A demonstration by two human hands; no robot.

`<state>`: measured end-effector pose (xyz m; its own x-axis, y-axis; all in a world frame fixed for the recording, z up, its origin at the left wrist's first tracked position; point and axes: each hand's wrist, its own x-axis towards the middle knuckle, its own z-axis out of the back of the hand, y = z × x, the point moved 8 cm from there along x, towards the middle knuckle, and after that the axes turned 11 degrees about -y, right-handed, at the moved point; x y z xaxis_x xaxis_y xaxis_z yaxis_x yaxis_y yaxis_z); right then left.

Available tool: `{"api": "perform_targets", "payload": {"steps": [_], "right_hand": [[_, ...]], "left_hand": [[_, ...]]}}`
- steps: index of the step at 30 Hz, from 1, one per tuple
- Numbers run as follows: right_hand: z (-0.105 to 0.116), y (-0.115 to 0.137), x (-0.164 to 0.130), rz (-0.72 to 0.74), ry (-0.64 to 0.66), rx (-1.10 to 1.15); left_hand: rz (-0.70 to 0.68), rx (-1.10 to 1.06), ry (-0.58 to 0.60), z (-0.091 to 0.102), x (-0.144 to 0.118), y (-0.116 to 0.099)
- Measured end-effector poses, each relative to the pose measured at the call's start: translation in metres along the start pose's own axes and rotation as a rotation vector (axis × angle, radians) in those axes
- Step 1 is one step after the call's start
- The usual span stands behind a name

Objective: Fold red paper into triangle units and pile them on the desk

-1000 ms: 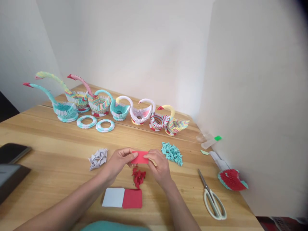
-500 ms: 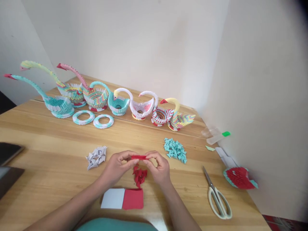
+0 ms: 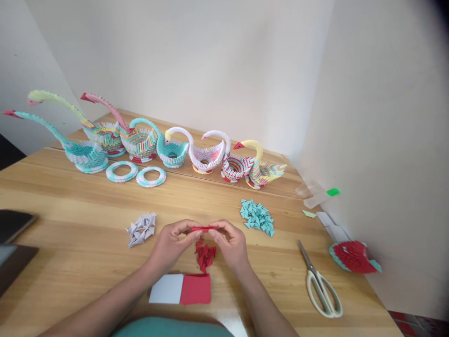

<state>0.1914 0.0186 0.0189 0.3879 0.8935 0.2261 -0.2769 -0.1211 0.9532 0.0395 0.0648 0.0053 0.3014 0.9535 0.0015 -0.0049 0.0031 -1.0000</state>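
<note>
Between my two hands is a narrow folded strip of red paper (image 3: pixel 204 229), held level above the table. My left hand (image 3: pixel 174 242) pinches its left end between thumb and fingers. At the right end, my right hand (image 3: pixel 229 242) pinches it the same way, with the thumbs close together. Just below lies a small pile of folded red paper pieces (image 3: pixel 205 256). Nearer my body are a stack of red paper sheets (image 3: pixel 195 289) and, touching it, white paper sheets (image 3: pixel 166 289).
Grey-white folded pieces (image 3: pixel 141 229) lie left, turquoise folded pieces (image 3: pixel 257 217) right. Scissors (image 3: pixel 320 283) and a red-and-turquoise paper model (image 3: pixel 353 257) are at far right. Several paper swans (image 3: pixel 206 159) line the back, with two paper rings (image 3: pixel 121 172) before them. Dark flat objects sit at left.
My right thumb has slid inward along the red strip, toward the left thumb. Both hands still pinch the strip, and the view has shifted slightly.
</note>
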Motion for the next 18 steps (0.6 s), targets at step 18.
{"api": "perform_targets", "payload": {"steps": [18], "right_hand": [[-0.0024, 0.0028, -0.001, 0.052, -0.011, -0.062]], "left_hand": [[0.067, -0.045, -0.025, -0.0013, 0.0, 0.003]]}}
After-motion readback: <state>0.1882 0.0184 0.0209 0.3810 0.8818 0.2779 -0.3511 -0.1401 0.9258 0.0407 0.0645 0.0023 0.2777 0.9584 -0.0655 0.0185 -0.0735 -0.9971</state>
